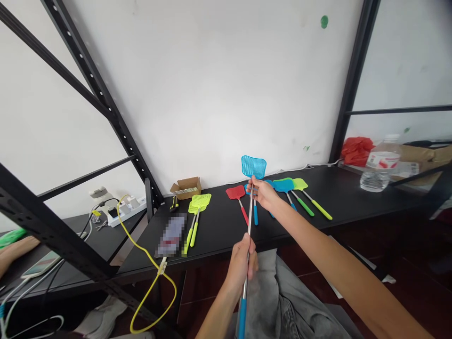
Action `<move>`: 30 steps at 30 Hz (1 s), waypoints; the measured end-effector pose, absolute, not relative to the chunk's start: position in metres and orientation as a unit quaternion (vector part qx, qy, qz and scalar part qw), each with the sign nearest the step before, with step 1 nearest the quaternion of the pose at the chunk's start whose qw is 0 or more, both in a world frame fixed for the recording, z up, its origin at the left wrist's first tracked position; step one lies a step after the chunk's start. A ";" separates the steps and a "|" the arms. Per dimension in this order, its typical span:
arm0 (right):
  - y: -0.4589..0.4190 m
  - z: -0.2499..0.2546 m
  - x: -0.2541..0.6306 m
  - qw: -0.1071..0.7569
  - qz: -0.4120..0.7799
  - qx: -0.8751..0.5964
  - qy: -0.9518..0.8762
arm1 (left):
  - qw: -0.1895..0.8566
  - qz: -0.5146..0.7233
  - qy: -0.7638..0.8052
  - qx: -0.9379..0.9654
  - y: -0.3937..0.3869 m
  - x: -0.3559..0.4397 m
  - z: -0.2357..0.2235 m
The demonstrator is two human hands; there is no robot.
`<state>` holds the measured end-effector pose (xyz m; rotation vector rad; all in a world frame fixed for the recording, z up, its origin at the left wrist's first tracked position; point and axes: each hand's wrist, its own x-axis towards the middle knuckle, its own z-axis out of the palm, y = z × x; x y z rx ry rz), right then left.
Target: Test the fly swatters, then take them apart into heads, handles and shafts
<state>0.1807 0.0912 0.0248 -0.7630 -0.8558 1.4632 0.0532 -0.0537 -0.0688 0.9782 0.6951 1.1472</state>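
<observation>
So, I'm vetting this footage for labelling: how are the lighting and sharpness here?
Head view: soft, bright light on the wall; the blue swatter head shows its mesh clearly; the water bottle at right looks smeared; a pixelated patch hides detail on the black table; the top-right corner is darkened.

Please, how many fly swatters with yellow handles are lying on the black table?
3. Two overlap at the left near the cardboard box: a first swatter and a second swatter. A third swatter lies at the row's right end. Another could be hidden beneath.
</observation>
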 end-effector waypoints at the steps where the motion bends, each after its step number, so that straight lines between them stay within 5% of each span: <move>1: 0.096 0.027 0.186 0.604 0.634 -0.329 -0.353 | 0.677 0.504 0.318 0.433 -0.064 0.054 -0.076; 6: 0.122 0.049 0.243 0.677 0.605 -0.340 -0.245 | 0.687 0.410 0.374 0.470 -0.114 0.054 -0.112; 9: 0.114 0.053 0.265 0.667 0.597 -0.337 -0.291 | 0.689 0.456 0.347 0.444 -0.117 0.053 -0.114; 15: 0.062 0.024 0.217 0.599 0.662 -0.313 -0.324 | 0.676 0.474 0.337 0.453 -0.106 0.052 -0.109; 30: 0.042 0.019 0.183 0.647 0.714 -0.167 -0.206 | 0.671 0.484 0.367 0.426 -0.107 0.048 -0.116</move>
